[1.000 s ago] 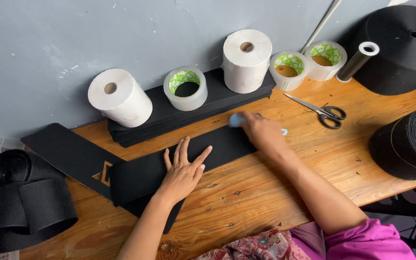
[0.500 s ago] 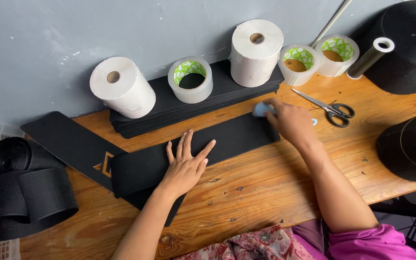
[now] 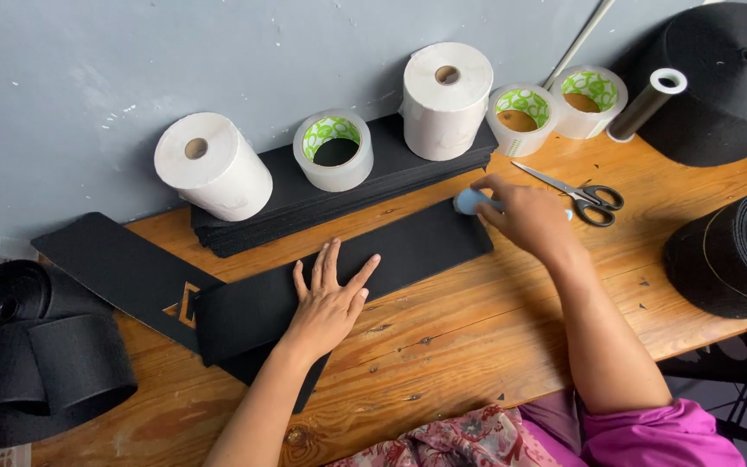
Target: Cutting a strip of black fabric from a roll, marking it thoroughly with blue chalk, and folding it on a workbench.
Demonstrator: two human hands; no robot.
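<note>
The left hand (image 3: 326,303) is lying flat, fingers spread, on a black strip (image 3: 339,277); the right hand (image 3: 525,216) is gripping a small blue object (image 3: 469,202) at the strip's end.

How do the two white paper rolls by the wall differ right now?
The left roll lies tilted against the wall, its core facing up and sideways; the right roll stands upright. The left roll rests at the end of the stack of black sheets, far from the right hand; the right roll sits squarely on the stack, just beyond that hand. Both are white with a small brown core.
</note>
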